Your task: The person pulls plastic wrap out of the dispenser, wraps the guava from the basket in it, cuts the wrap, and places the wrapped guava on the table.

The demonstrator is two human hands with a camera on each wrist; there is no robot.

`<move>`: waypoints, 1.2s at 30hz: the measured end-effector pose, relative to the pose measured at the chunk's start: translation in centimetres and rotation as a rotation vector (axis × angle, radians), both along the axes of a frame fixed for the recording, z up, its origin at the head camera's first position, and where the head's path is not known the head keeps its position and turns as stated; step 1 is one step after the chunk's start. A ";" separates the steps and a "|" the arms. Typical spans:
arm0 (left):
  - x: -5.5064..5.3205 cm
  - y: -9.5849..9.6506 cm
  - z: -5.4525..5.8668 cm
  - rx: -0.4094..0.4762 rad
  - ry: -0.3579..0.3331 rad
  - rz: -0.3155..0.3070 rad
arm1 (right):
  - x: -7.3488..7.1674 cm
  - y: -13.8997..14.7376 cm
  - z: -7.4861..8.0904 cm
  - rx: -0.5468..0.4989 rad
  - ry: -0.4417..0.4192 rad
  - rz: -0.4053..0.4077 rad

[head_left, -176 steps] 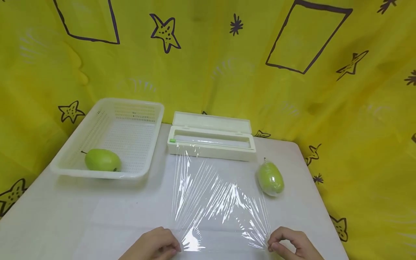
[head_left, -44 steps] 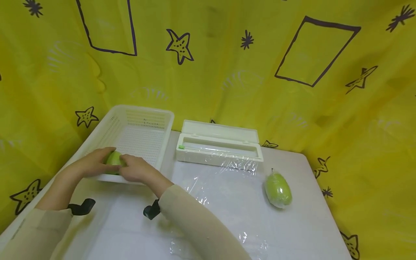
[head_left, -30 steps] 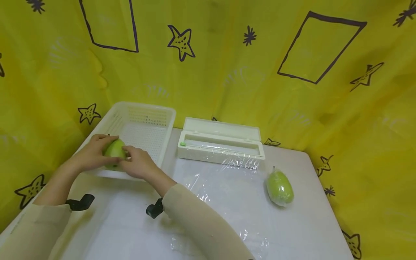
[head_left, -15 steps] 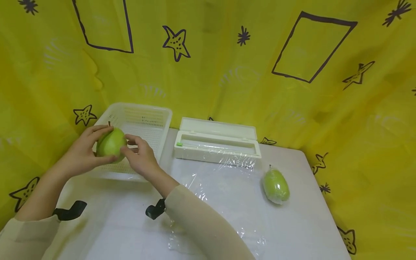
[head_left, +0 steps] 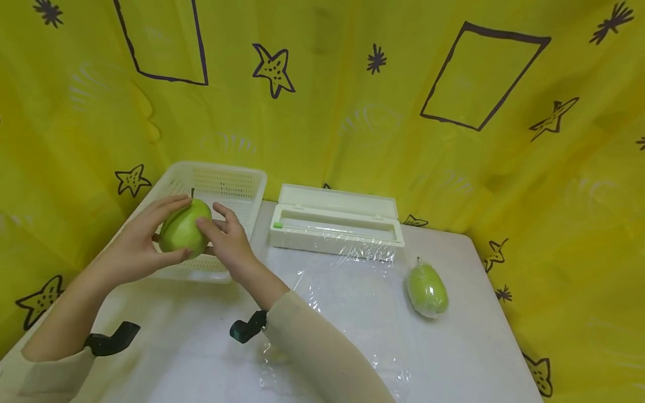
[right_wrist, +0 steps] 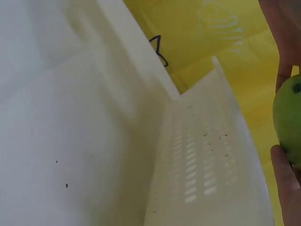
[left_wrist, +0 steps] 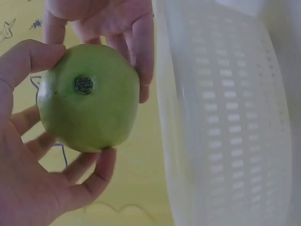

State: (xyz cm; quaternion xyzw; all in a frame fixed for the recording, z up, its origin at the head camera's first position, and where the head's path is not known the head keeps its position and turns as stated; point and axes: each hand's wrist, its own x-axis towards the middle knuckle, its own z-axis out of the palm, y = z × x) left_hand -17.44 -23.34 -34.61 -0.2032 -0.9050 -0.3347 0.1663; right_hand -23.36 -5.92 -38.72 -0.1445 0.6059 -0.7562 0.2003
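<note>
Green pear (head_left: 185, 226): left of centre in the head view, held up in front of the white basket, stem pointing upward; its dark blossom end faces the camera in the left wrist view.
Left hand (head_left: 138, 240): grips the fruit from its left side, thumb across the lower front, fingers reaching over the upper left.
Right hand (head_left: 229, 240): holds the same fruit from its right side, thumb pressed on the front.
White basket (head_left: 258, 196): perforated, on the left of the table (head_left: 484, 324), partly hidden behind both hands.
Film box (head_left: 302, 240): centre of the frame, lid (head_left: 337, 200) raised at the back, a roll (head_left: 342, 228) inside, a green tab (head_left: 277, 225) at its left end.
Clear film (head_left: 347, 308): runs over the box's front and lies across the table, lower centre.
Wrapped pear (head_left: 427, 288): right of the film, covered in shiny wrap.
Backdrop: yellow curtain (head_left: 322, 112) with dark-outlined stars.
</note>
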 end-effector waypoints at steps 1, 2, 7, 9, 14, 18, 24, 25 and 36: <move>0.1 0.2 0.0 0.007 0.013 -0.016 | -0.1 0.3 0.0 -0.022 -0.009 0.003; 0.3 0.5 0.1 0.023 0.017 -0.024 | -0.1 0.6 0.1 -0.041 -0.014 0.005; 1.0 1.6 0.6 0.138 0.030 -0.068 | -0.4 2.1 0.2 -0.145 -0.033 0.014; 1.1 2.1 0.8 0.181 0.036 -0.094 | -0.4 2.6 0.3 -0.181 -0.030 0.009; 1.4 3.1 0.9 0.280 0.004 -0.141 | -0.1 4.0 0.5 -0.241 -0.013 -0.025; 1.8 3.8 0.7 0.331 -0.037 -0.143 | 0.4 5.2 0.5 -0.245 -0.013 -0.068; 1.8 5.5 0.1 0.375 -0.081 -0.172 | 0.7 7.4 0.2 -0.246 -0.007 -0.122; 1.7 5.9 -0.1 0.390 -0.091 -0.181 | 0.8 7.8 0.1 -0.245 -0.007 -0.133; 0.5 10.3 -2.8 0.487 -0.128 -0.237 | 1.5 12.3 -1.3 -0.236 -0.017 -0.199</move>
